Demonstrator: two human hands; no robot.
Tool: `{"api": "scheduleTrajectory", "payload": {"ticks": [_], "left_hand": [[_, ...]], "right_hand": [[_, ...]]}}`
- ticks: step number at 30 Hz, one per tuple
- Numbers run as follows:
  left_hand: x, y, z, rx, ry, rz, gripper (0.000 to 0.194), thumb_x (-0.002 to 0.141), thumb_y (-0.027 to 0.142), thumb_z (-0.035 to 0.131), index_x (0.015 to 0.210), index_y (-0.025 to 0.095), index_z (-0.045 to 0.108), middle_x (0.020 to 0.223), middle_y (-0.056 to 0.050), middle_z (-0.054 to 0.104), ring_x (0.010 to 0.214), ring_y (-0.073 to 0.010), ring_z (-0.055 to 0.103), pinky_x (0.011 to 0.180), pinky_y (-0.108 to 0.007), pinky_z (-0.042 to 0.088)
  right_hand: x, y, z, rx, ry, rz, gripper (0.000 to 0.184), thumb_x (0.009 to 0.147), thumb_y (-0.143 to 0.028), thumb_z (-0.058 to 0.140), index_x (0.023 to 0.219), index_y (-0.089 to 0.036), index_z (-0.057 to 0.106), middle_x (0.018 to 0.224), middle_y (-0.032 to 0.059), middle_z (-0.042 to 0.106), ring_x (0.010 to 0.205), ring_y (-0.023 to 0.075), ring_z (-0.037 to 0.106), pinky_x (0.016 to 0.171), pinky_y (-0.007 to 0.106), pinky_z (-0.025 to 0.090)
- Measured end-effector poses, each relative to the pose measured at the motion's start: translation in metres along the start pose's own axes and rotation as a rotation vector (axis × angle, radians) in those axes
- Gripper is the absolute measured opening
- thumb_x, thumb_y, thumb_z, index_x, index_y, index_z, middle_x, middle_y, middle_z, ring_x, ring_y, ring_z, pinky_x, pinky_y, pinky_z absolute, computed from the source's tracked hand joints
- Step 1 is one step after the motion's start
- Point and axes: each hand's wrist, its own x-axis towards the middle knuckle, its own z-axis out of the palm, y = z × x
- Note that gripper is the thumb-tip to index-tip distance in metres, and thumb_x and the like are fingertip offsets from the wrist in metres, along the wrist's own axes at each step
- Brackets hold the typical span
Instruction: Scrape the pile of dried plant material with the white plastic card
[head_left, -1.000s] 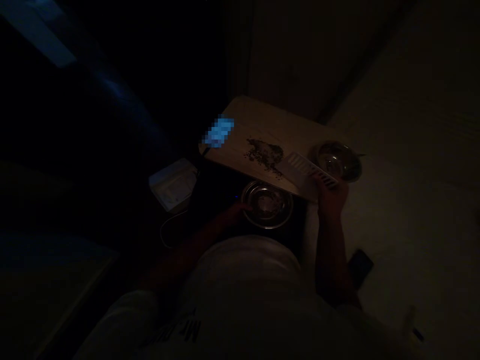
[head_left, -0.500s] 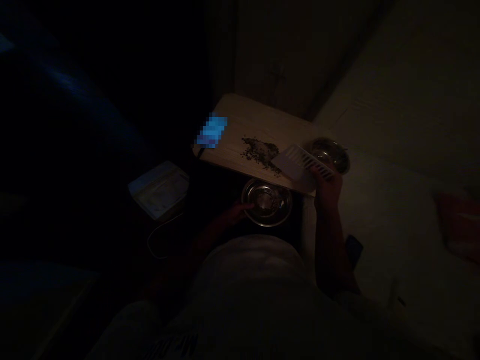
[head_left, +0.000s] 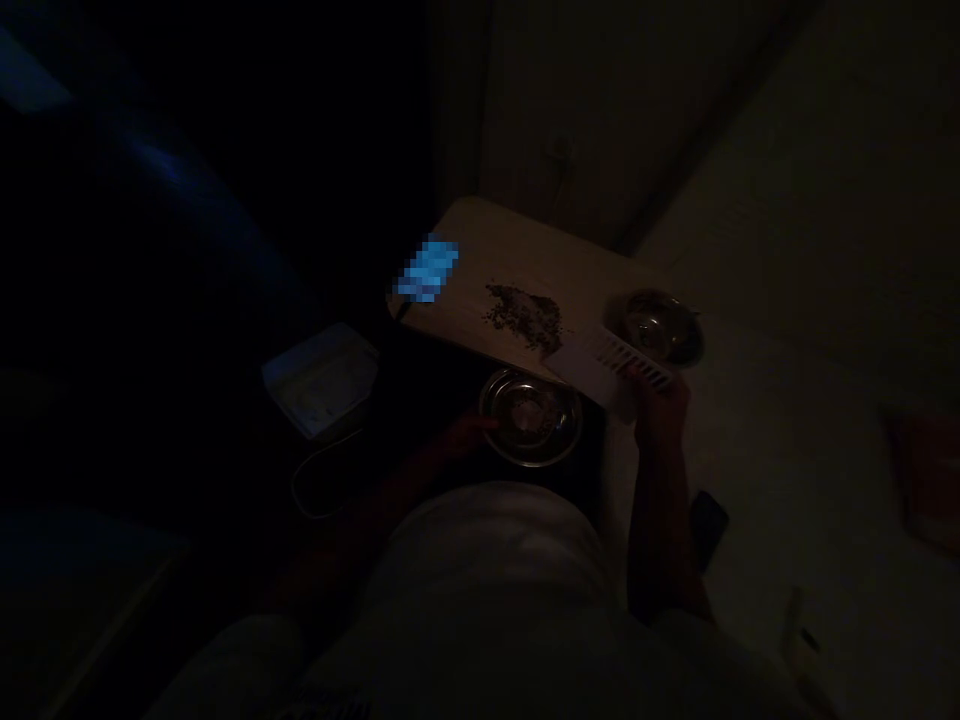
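Note:
The scene is very dark. My left hand grips the left rim of a shiny metal bowl, held below the near edge of a wooden board. A small amount of something lies in that bowl, too dim to name. In my right hand is a pale flat piece with a row of slots; its front end sits at the board's near edge, just above the bowl. On the board, beyond that end, a pile of small dark bits is spread.
A second metal bowl stands at the board's right end. A glowing screen lies on its left end. To the left is a pale box with a thin cable. A dark phone-like object and something red lie to the right.
My right hand has drawn the slotted piece a little toward me, from the board to its near edge. My left hand still holds the bowl. The view has shifted slightly.

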Motion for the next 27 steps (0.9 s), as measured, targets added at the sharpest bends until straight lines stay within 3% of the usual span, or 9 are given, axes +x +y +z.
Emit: {"api": "scheduleTrajectory", "payload": {"ticks": [7,20,27], "left_hand": [[0.001,0.000,-0.001,0.024,-0.011,0.014,0.062,0.060,0.007,0.070,0.121,0.020,0.062,0.108,-0.005,0.074,0.107,-0.0314,0.065,0.093,-0.043,0.049],[0.004,-0.002,0.000,0.062,0.040,-0.019,0.047,0.060,0.011,0.070,0.106,0.014,0.069,0.105,-0.010,0.074,0.114,-0.0364,0.061,0.101,-0.050,0.043],[0.003,-0.004,-0.005,0.109,0.055,-0.016,0.058,0.061,0.012,0.074,0.117,0.016,0.064,0.113,-0.010,0.072,0.118,-0.0364,0.058,0.102,-0.051,0.042]], "right_hand": [[0.005,0.005,-0.008,-0.004,0.036,0.023,0.034,0.058,-0.035,0.083,0.082,-0.015,0.070,0.073,0.0003,0.068,0.063,0.0124,0.058,0.062,0.027,0.048],[0.016,0.018,0.004,-0.045,0.077,-0.007,0.036,0.063,-0.038,0.079,0.089,-0.014,0.071,0.077,0.0027,0.069,0.067,0.0151,0.060,0.066,0.031,0.050],[0.021,0.015,0.015,-0.024,0.095,-0.067,0.034,0.063,-0.039,0.078,0.086,-0.015,0.071,0.076,0.0011,0.068,0.068,0.0145,0.061,0.068,0.031,0.052]]}}
